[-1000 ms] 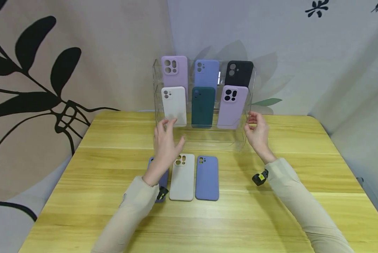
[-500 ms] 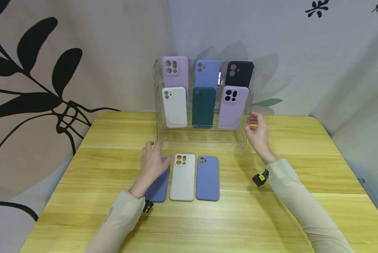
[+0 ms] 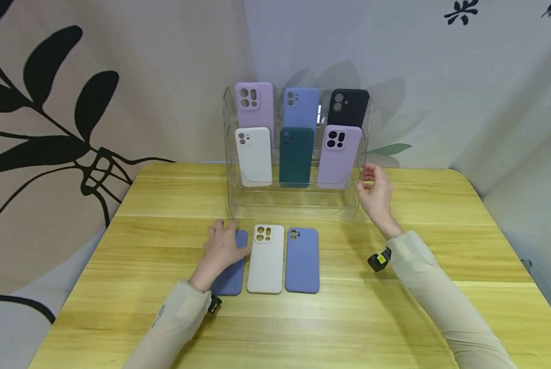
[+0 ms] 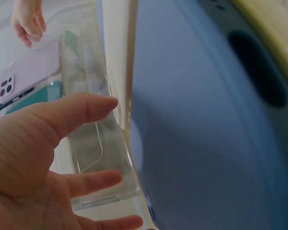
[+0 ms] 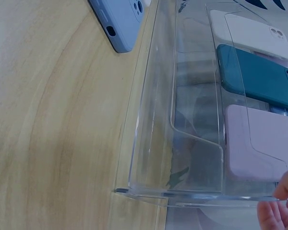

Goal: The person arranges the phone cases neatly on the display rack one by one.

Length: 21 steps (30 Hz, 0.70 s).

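Note:
My left hand point(image 3: 221, 247) hovers over the leftmost blue phone case point(image 3: 231, 281) lying on the table, thumb and fingers spread. The left wrist view shows that blue case close up, with the thumb and fingers apart; contact cannot be made out. Beside it lie a white phone case point(image 3: 266, 266) and another blue phone case point(image 3: 302, 266). My right hand point(image 3: 376, 195) pinches the right side wall of a clear tiered display stand point(image 5: 197, 165), thumb on one side and fingers on the other. The stand's front tier holds white point(image 3: 254, 156), dark green point(image 3: 296, 156) and lilac point(image 3: 339, 159) cases.
On the back tier lean a lilac case point(image 3: 254, 105), a blue case point(image 3: 301, 107) and a black case point(image 3: 347, 107). The wooden table point(image 3: 349, 323) reaches a plant-patterned cloth backdrop point(image 3: 174, 82) behind the stand.
My left hand has drawn back from the white case on the stand, down and left to the leftmost blue phone case. My right hand stays at the stand's side.

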Each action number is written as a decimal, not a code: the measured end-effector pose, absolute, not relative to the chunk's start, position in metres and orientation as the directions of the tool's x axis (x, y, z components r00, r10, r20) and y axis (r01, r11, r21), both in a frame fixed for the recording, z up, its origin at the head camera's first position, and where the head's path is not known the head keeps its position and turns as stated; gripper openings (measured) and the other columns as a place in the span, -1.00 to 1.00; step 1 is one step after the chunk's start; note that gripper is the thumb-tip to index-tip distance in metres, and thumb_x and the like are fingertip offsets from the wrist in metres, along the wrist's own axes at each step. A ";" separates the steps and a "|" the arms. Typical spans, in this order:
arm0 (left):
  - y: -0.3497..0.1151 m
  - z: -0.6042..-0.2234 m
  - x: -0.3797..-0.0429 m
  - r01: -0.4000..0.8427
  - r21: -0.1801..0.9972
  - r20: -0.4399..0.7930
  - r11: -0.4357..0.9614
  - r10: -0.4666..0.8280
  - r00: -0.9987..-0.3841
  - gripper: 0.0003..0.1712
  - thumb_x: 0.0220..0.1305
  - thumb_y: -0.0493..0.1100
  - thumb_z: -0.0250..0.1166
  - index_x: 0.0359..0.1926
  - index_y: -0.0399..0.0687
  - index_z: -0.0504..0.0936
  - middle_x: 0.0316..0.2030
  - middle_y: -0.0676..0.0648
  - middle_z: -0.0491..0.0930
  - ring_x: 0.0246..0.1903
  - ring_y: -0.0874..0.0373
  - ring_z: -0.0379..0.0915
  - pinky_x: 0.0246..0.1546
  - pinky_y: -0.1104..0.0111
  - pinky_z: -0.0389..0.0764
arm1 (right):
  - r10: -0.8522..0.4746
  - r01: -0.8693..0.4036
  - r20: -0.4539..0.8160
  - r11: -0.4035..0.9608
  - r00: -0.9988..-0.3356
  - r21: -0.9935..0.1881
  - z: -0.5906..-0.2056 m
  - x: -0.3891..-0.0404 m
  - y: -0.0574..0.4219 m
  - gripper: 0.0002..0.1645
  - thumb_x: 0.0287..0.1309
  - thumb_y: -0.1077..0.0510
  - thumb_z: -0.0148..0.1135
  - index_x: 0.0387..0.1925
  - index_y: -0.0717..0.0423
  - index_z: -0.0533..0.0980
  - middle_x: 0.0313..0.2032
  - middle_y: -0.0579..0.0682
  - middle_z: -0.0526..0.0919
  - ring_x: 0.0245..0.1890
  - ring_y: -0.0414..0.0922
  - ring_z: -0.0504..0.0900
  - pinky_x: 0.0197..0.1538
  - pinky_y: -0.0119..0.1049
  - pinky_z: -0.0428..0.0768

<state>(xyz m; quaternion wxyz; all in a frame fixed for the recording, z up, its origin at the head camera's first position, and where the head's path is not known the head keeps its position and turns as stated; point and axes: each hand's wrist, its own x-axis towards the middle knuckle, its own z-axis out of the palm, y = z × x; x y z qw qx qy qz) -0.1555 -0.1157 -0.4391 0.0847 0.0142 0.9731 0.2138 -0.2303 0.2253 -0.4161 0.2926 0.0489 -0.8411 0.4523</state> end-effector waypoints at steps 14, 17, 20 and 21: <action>-0.118 -0.445 -0.154 -0.018 0.362 -0.204 0.932 0.060 -0.977 -0.16 -0.06 -0.01 0.43 0.24 -0.24 0.37 0.12 -0.49 0.19 -0.02 -0.35 0.21 -0.45 -0.07 0.53 | 0.189 -0.342 0.534 0.586 -0.824 -0.734 -0.415 -0.230 0.224 -0.60 -0.05 0.55 0.02 -0.07 0.49 0.41 -0.25 0.35 0.53 -0.26 0.14 0.55 -0.35 -0.79 0.37; -0.118 -0.446 -0.154 -0.019 0.370 -0.209 0.929 0.063 -0.976 -0.14 -0.09 -0.01 0.45 0.24 -0.24 0.37 0.11 -0.49 0.18 -0.01 -0.35 0.19 -0.43 -0.07 0.54 | 0.190 -0.341 0.533 0.584 -0.824 -0.736 -0.414 -0.230 0.223 -0.59 -0.06 0.55 0.01 -0.07 0.49 0.41 -0.25 0.35 0.53 -0.27 0.14 0.55 -0.35 -0.79 0.38; -0.119 -0.446 -0.155 -0.019 0.377 -0.209 0.926 0.065 -0.976 -0.10 -0.13 0.01 0.48 0.24 -0.25 0.36 0.12 -0.49 0.17 0.01 -0.37 0.18 -0.41 -0.10 0.54 | 0.191 -0.336 0.526 0.581 -0.829 -0.741 -0.415 -0.230 0.224 -0.59 -0.05 0.55 0.02 -0.07 0.49 0.41 -0.24 0.35 0.53 -0.26 0.13 0.55 -0.35 -0.78 0.38; -0.120 -0.446 -0.155 -0.020 0.379 -0.208 0.925 0.064 -0.976 -0.09 -0.14 0.01 0.48 0.24 -0.25 0.36 0.13 -0.50 0.17 0.02 -0.38 0.18 -0.40 -0.11 0.54 | 0.192 -0.333 0.523 0.581 -0.831 -0.743 -0.415 -0.230 0.224 -0.59 -0.05 0.54 0.02 -0.06 0.49 0.41 -0.24 0.34 0.53 -0.26 0.12 0.55 -0.35 -0.78 0.38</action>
